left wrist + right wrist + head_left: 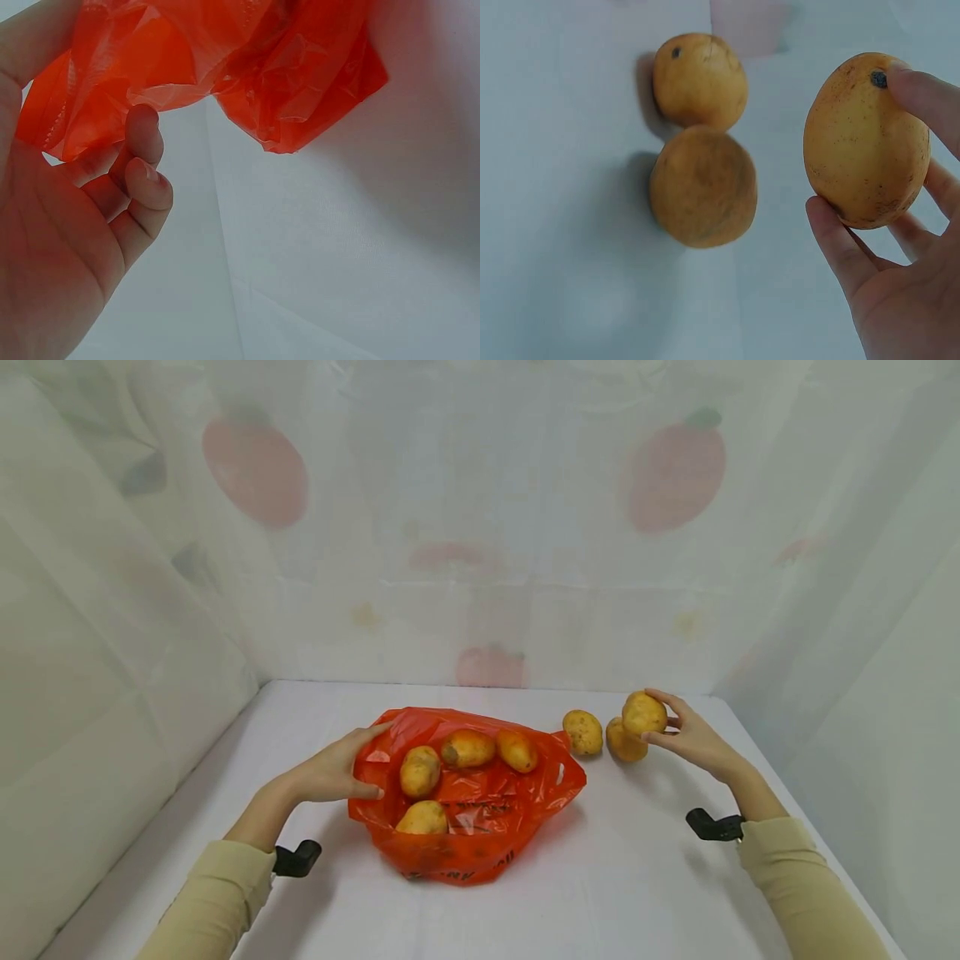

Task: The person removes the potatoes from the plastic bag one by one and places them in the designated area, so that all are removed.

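And here's the right hand point(693, 735), out on the far right — thumb on one side, fingers on the other, gripping a yellow potato point(644, 714). The right wrist view shows that potato held apart from two more, a rounded potato point(582, 732) and its neighbour point(626, 741), sitting side by side on the white table point(645, 868), just beyond the bag's right corner. A dark spot sits right by the thumb on the held one.

Over to the left hand point(333, 770): it holds the left edge of the red plastic bag point(472, 858), thumb inside the rim, plastic running between thumb and fingers, the lower fingers curled. The bag lies at mid-table, mouth gaping, with four potatoes point(468, 748) showing inside: three along the back and left, one at the near left.

Now the writing! Dark lettering point(480, 870) runs along the bag's near side, more on the inner wall — but creased and upside down, too small to read. The pale backdrop point(480, 468) carries faded red fruit prints. Beige sleeves point(210, 893) cover both forearms.
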`<state>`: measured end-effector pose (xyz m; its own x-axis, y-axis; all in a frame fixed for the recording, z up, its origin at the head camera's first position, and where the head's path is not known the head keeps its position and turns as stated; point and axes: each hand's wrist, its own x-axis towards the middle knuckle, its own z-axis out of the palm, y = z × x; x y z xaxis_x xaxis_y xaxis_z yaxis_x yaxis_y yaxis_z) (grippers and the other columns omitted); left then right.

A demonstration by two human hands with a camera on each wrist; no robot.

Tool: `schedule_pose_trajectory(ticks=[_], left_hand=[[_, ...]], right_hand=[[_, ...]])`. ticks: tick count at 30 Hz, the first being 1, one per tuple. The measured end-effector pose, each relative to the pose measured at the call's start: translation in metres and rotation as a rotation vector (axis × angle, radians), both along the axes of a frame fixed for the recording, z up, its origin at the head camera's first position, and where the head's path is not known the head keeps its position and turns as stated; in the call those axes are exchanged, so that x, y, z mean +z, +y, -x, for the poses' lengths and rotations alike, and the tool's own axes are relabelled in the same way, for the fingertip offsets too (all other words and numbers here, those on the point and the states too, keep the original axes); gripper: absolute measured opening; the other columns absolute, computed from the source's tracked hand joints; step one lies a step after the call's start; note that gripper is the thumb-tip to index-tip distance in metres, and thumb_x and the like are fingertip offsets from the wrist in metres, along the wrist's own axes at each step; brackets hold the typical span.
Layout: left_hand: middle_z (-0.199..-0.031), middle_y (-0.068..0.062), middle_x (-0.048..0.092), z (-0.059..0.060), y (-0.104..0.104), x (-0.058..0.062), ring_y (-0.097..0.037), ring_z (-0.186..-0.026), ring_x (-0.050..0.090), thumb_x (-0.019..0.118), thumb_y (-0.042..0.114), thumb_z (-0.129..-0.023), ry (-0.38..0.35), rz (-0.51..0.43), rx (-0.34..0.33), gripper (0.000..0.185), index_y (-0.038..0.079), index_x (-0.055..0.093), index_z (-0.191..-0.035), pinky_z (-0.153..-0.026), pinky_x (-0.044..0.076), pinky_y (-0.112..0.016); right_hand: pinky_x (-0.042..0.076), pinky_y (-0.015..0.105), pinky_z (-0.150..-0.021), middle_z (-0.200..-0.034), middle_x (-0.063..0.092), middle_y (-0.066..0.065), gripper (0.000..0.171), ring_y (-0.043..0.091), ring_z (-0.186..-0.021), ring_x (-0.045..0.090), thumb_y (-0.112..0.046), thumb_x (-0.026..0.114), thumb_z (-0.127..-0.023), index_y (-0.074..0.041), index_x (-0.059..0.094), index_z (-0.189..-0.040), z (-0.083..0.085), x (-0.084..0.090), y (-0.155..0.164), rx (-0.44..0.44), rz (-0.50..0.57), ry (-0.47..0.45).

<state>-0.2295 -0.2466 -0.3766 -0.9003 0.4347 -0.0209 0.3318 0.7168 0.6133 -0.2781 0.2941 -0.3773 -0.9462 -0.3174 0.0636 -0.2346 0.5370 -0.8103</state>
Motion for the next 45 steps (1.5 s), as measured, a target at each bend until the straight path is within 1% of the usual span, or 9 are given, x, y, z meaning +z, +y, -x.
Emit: schedule_pose_trajectory(ticks=[6, 12, 18, 24, 32, 37, 45], left_hand=[[-0.132, -0.01, 0.04, 0.0, 0.0, 0.0, -0.028, -0.114, 0.043, 0.076, 0.023, -0.073, -0.004, -0.001, 0.0, 0.089, 0.02, 0.025, -0.146, -0.088, 0.048, -0.044], [-0.133, -0.011, 0.04, 0.0, 0.0, -0.001, -0.028, -0.115, 0.043, 0.076, 0.023, -0.072, 0.0, 0.0, 0.003, 0.089, 0.018, 0.025, -0.146, -0.088, 0.047, -0.044], [-0.133, -0.01, 0.038, 0.001, 0.0, -0.002, -0.029, -0.115, 0.043, 0.076, 0.022, -0.073, -0.031, -0.003, 0.02, 0.089, 0.022, 0.025, -0.146, -0.087, 0.049, -0.043], [-0.133, -0.01, 0.038, 0.001, 0.0, -0.002, -0.029, -0.115, 0.044, 0.076, 0.022, -0.073, -0.04, -0.012, 0.023, 0.089, 0.023, 0.025, -0.146, -0.085, 0.05, -0.043], [-0.133, -0.01, 0.039, 0.001, -0.001, -0.001, -0.029, -0.114, 0.044, 0.076, 0.023, -0.073, -0.038, -0.007, 0.023, 0.089, 0.022, 0.025, -0.146, -0.085, 0.049, -0.042], [-0.131, -0.012, 0.039, 0.0, 0.0, -0.001, -0.03, -0.112, 0.046, 0.076, 0.022, -0.073, -0.039, -0.012, 0.019, 0.089, 0.021, 0.025, -0.146, -0.084, 0.05, -0.043], [-0.13, -0.01, 0.04, 0.001, 0.0, -0.001, -0.029, -0.112, 0.046, 0.076, 0.021, -0.073, -0.04, -0.02, 0.022, 0.089, 0.023, 0.025, -0.146, -0.084, 0.05, -0.043]], right_hand=[[0.034, 0.062, -0.095, -0.149, 0.012, 0.023, 0.081, 0.051, -0.126, 0.028, -0.027, 0.064, -0.086, -0.017, 0.013, -0.149, 0.006, -0.009, 0.014, -0.053, -0.035, -0.033], [0.035, 0.062, -0.094, -0.149, 0.009, 0.024, 0.083, 0.052, -0.126, 0.027, -0.03, 0.063, -0.087, -0.013, 0.01, -0.149, 0.011, -0.017, 0.027, -0.08, -0.056, -0.045], [0.035, 0.061, -0.095, -0.148, 0.009, 0.028, 0.085, 0.053, -0.125, 0.027, -0.033, 0.063, -0.086, -0.009, 0.01, -0.148, 0.014, -0.025, 0.036, -0.098, -0.1, -0.049], [0.033, 0.063, -0.095, -0.145, 0.011, 0.032, 0.085, 0.055, -0.124, 0.024, -0.029, 0.064, -0.086, -0.005, 0.012, -0.147, 0.014, -0.032, 0.041, -0.106, -0.119, -0.054], [0.026, 0.063, -0.099, -0.143, 0.012, 0.034, 0.084, 0.051, -0.128, 0.019, -0.024, 0.066, -0.084, 0.0, 0.014, -0.145, 0.017, -0.042, 0.045, -0.108, -0.128, -0.046], [0.024, 0.064, -0.1, -0.142, 0.014, 0.035, 0.083, 0.049, -0.129, 0.018, -0.021, 0.066, -0.084, 0.004, 0.015, -0.144, 0.018, -0.047, 0.048, -0.097, -0.13, -0.05], [0.02, 0.066, -0.099, -0.141, 0.016, 0.036, 0.082, 0.051, -0.128, 0.017, -0.021, 0.067, -0.082, 0.006, 0.018, -0.143, 0.019, -0.052, 0.05, -0.08, -0.171, -0.047]])
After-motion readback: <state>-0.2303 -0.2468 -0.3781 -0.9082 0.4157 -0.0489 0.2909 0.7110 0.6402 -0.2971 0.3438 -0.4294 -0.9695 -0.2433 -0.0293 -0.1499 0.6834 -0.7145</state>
